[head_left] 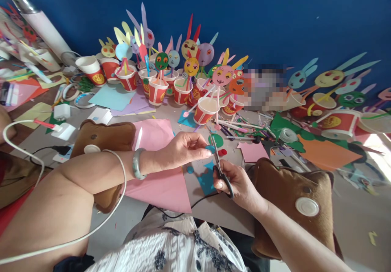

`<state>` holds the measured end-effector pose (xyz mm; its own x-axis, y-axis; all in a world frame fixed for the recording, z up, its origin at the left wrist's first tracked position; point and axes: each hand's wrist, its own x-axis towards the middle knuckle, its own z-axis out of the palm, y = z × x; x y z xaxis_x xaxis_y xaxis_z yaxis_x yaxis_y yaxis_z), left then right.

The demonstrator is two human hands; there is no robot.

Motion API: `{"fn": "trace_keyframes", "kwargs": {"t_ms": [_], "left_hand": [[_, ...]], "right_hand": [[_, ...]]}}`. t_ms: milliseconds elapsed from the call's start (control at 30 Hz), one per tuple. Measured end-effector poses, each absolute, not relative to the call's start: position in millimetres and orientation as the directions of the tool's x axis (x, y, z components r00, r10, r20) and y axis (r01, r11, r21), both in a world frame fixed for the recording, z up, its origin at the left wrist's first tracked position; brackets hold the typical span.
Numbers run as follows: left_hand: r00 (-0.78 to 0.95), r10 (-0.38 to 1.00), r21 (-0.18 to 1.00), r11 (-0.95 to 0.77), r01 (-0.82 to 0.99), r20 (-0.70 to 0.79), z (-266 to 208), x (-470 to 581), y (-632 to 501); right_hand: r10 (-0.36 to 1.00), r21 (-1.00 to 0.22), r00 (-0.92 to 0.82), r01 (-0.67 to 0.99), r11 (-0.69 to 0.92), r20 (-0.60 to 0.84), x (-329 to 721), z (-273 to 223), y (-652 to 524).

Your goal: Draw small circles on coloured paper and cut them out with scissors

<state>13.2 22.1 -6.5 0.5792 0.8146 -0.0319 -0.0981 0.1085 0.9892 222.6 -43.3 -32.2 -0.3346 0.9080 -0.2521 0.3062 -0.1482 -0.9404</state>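
Note:
My left hand (191,149) pinches a small blue paper piece (210,149) between thumb and fingertips. Beside it, my right hand (236,182) is wrapped round the black handles of a pair of scissors (225,178). The blades point up and away, close against the blue piece; whether they touch it I cannot tell. Under and around my hands lie a green paper circle (216,140), a small red piece (222,152), a small blue disc (190,169) and a cut blue sheet (205,182). A large pink sheet (171,190) lies beneath my left forearm.
Red-and-white paper cups (205,111) with paper bunny-eared faces line the blue wall. Brown cushions (295,206) flank my arms. A white cable (124,178) crosses my left arm. Pens and scraps (244,129) are piled behind my hands, near an orange sheet (325,151).

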Motion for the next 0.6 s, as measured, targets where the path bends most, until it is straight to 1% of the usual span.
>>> {"fn": "trace_keyframes", "kwargs": {"t_ms": [300,600], "left_hand": [[0.581,0.814,0.993,0.077,-0.087,-0.013,-5.2,11.7,22.0],[0.582,0.813,0.993,0.068,-0.092,-0.002,-3.5,10.7,21.8]], "right_hand": [[0.914,-0.94,-0.332,0.316,-0.126,-0.234,220.9,-29.5,-43.7],[0.911,-0.945,-0.338,0.298,-0.135,-0.237,223.4,-33.3,-44.1]]}}
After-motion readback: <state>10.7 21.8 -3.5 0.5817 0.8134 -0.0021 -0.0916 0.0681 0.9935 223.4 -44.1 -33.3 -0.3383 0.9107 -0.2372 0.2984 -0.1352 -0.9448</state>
